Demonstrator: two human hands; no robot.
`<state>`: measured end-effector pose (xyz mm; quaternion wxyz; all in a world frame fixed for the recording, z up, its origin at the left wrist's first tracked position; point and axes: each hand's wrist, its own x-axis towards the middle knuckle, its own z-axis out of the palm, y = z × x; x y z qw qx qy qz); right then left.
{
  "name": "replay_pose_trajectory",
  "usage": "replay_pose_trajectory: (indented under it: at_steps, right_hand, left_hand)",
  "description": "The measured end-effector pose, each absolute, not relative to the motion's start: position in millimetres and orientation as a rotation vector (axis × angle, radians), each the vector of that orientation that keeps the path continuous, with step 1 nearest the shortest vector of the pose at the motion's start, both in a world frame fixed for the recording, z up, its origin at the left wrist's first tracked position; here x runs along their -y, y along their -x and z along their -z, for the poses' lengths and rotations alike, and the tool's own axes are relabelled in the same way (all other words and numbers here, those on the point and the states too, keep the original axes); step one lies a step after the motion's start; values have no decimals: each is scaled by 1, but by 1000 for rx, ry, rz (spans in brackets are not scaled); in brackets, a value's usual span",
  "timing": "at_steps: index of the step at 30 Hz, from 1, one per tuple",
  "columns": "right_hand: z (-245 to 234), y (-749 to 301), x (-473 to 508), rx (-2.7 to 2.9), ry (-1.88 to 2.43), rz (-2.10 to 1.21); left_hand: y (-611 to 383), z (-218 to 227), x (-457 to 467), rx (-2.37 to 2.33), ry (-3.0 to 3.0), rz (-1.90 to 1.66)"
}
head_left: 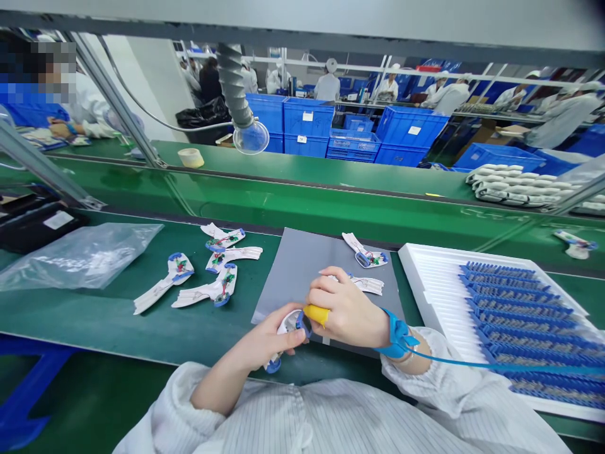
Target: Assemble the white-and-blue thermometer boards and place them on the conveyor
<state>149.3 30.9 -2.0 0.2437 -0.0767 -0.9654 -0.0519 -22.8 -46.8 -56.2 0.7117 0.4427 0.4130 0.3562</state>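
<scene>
My left hand (pixel 269 340) is closed around a white plastic housing (pixel 289 321) with a blue-rimmed end, held over the near edge of the bench. My right hand (pixel 347 309) is curled at the blue rim, with a yellow cover on one digit. What its fingertips pinch, if anything, is hidden. A blue strap with a cord circles the right wrist. Beneath the hands lies a grey mat (pixel 293 265). On it rest a similar white housing (pixel 366 252) with wires and a second housing (pixel 371 285), partly covered by my right hand.
Several white housings (pixel 203 293) with green boards lie left of the mat, beside a clear plastic bag (pixel 80 255). At right, a white foam tray (pixel 432 284) holds rows of blue-edged parts (pixel 520 309). A duct nozzle (pixel 250 135) hangs ahead. People work beyond the bench.
</scene>
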Motion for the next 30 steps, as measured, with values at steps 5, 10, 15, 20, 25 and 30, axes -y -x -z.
replay_pose_trajectory:
  at_steps: [5,10,15,20,25,30]
  right_hand:
    - [6,-154,-28,2541,233,60]
    - [17,-158,-22,2343,394,-293]
    - [35,-155,-13,1916,717,-1272]
    - [48,-147,-12,1610,745,-1883]
    - [54,-145,-14,1538,739,-1961]
    - [52,-143,-14,1513,755,-2052]
  left_hand:
    - [21,63,46,-788,-721,-890]
    - [22,67,47,-760,-871,-1001]
    - [25,65,45,-976,-1388,-1155]
    - [25,66,43,-1186,-1652,-1120]
    - [26,70,44,-1340,-1764,-1083]
    - [26,72,44,-1409,-1810,-1144]
